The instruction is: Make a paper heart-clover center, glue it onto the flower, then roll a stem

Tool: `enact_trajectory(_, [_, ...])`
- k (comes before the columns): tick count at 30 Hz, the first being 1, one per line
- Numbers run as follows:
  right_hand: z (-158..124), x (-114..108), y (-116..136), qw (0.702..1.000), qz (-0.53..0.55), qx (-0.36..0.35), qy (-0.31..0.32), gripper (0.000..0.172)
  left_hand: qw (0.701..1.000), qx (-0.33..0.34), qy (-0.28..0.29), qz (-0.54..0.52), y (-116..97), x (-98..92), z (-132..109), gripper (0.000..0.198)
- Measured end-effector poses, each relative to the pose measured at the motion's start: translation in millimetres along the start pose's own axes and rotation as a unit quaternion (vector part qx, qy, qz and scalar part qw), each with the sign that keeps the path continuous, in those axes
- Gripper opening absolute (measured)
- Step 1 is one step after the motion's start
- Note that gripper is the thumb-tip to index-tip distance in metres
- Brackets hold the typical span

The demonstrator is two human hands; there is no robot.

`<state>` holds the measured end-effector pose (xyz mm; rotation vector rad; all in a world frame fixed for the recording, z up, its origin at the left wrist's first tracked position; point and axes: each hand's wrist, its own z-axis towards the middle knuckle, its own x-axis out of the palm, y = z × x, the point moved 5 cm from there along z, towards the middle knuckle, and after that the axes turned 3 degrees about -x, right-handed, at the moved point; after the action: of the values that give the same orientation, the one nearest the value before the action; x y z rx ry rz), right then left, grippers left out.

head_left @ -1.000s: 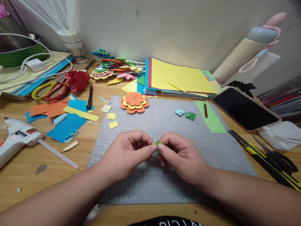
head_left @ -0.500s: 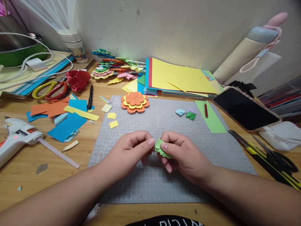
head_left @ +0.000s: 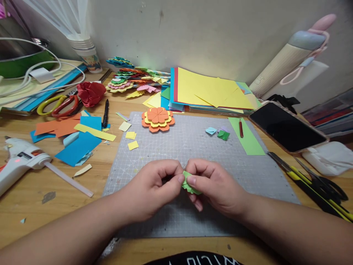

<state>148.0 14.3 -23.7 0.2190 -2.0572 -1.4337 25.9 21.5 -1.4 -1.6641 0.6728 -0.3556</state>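
Over the near half of a grey cutting mat (head_left: 193,147), my left hand (head_left: 150,189) and my right hand (head_left: 217,186) meet. Both pinch a small folded piece of light green paper (head_left: 189,183) between thumb and fingertips; most of it is hidden by my fingers. An orange and yellow layered paper flower (head_left: 158,119) lies at the mat's far edge. Small blue, purple and green folded bits (head_left: 223,134) sit on the mat's far right.
A white glue gun (head_left: 22,162) and blue, orange and yellow paper scraps (head_left: 77,138) lie at the left. A stack of coloured sheets (head_left: 209,92) lies by the wall. A phone (head_left: 286,127), a utility knife (head_left: 306,182) and black scissors (head_left: 328,184) are at the right.
Both hands dropped slightly toward me with the green paper. More of the folded paper shows below my right thumb than a second ago.
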Motion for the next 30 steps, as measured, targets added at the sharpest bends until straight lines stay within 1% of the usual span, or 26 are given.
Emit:
enact_trajectory(3, [-1.1, 1.6, 1.3, 1.000, 0.000, -0.002, 0.008, 0.029, 1.000, 0.004, -0.001, -0.024, -2.7, -0.4, 0.7, 0.030])
enact_trajectory(7, [-1.7, 2.2, 2.5, 1.000, -0.015, 0.003, 0.012, 0.031, 0.998, -0.016, 0.020, -0.066, -1.4, 0.3, 1.6, 0.028])
enact_trajectory(11, [-1.9, 2.0, 2.7, 0.999, -0.034, 0.011, 0.007, 0.034, 1.000, -0.010, 0.004, -0.026, -1.6, -1.4, 0.3, 0.028])
enact_trajectory(14, [-2.5, 3.4, 1.4, 0.999, -0.027, 0.021, 0.018, 0.035, 1.000, 0.003, 0.004, -0.003, -3.4, -1.0, -1.1, 0.030])
enact_trajectory(16, [-2.6, 4.0, 0.7, 0.999, -0.013, 0.023, 0.027, 0.034, 0.999, -0.009, 0.013, -0.030, -2.2, 0.0, -0.8, 0.030])
enact_trajectory(18, [-2.3, 3.5, -0.2, 0.999, -0.003, 0.024, 0.032, 0.033, 0.996, -0.039, 0.027, -0.074, 1.1, 1.7, 0.2, 0.029])
enact_trajectory(20, [-1.5, 2.3, -1.2, 0.999, -0.004, 0.027, 0.031, 0.032, 0.994, -0.057, 0.024, -0.091, 3.5, 2.0, 1.3, 0.028])
enact_trajectory(23, [-0.2, 1.0, -2.7, 0.999, -0.006, 0.037, 0.025, 0.033, 0.997, -0.039, -0.001, -0.061, 2.5, -0.1, 1.3, 0.030])
enact_trajectory(25, [0.1, 0.9, -3.1, 0.999, 0.004, 0.042, 0.025, 0.032, 0.998, -0.023, -0.002, -0.051, 0.9, 0.1, 0.3, 0.031])
enact_trajectory(27, [0.1, 0.7, -2.8, 0.999, 0.022, 0.041, 0.021, 0.030, 0.998, -0.018, -0.001, -0.067, 0.7, 0.5, -0.3, 0.031])
enact_trajectory(30, [0.1, -0.3, -1.7, 0.999, 0.037, 0.032, 0.011, 0.026, 0.992, -0.030, 0.008, -0.119, 2.8, 1.1, 0.2, 0.030])
